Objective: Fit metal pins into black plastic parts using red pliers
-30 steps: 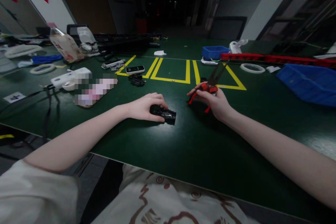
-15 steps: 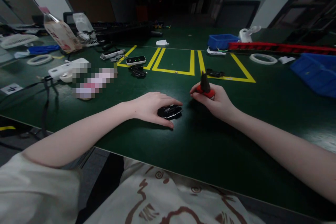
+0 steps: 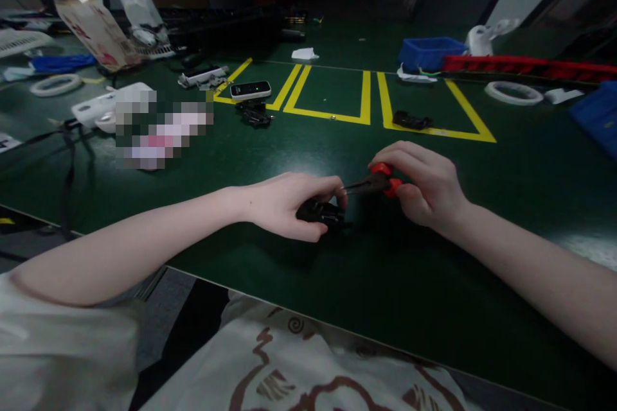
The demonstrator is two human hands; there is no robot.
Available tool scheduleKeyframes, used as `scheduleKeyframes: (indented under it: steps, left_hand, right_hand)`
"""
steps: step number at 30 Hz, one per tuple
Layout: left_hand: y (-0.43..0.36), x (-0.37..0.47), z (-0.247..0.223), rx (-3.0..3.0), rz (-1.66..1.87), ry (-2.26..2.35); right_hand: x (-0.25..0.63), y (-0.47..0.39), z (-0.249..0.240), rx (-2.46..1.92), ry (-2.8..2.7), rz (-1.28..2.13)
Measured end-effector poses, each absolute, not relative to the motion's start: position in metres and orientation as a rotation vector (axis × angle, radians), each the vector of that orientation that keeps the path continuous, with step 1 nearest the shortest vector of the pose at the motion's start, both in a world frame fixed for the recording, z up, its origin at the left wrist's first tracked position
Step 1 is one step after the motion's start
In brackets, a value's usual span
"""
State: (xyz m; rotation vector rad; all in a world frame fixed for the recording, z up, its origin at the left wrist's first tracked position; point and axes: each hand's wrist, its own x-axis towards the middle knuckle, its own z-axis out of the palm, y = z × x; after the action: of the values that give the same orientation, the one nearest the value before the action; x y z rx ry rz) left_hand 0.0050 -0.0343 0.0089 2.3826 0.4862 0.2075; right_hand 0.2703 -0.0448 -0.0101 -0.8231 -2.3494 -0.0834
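Thumb and fingers of my left hand (image 3: 289,205) are closed round a small black bundle (image 3: 322,212), which looks like a coiled cable, just above the green table (image 3: 270,263). My right hand (image 3: 424,183) grips red-handled pliers (image 3: 370,183) by the handles. Their dark jaws point left, with the tips close to my left index finger; whether they touch it or the bundle I cannot tell.
Yellow tape frames (image 3: 328,118) mark the table further back. Near them lie a black cable bundle (image 3: 254,113), another dark bundle (image 3: 412,120) and a white-edged device (image 3: 250,90). A bottle (image 3: 91,22) stands back left, a blue bin (image 3: 429,54) back right.
The pliers have swung from pointing up to pointing left, and their jaws are now beside my left hand. My left fingers have closed in on the black bundle. The view has shifted slightly.
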Motion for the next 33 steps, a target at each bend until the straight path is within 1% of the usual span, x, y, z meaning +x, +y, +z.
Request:
scheduleKeyframes:
  steps: [7,10,15,19,24,33]
  left_hand:
    - [-0.035,0.004,0.01,2.309,0.203,0.444]
    - [-0.035,0.004,0.007,2.337,0.214,0.403]
    - [-0.039,0.007,0.013,2.297,0.206,0.47]
    - [-0.042,0.01,0.019,2.168,0.118,0.507]
    - [-0.041,0.01,0.013,2.052,0.221,0.506]
    - [-0.039,0.011,0.01,2.223,0.216,0.544]
  right_hand:
    - [0.268,-0.041,-0.012,-0.668,-2.461,-0.335]
    - [0.267,-0.042,-0.011,-0.655,-2.464,-0.372]
    - [0.267,-0.042,-0.011,-0.673,-2.409,-0.465]
    - [0.267,-0.041,-0.012,-0.666,-2.392,-0.455]
    - [0.269,-0.039,-0.014,-0.678,-2.4,-0.45]
    - [0.267,-0.04,-0.013,-0.682,-2.416,-0.452]
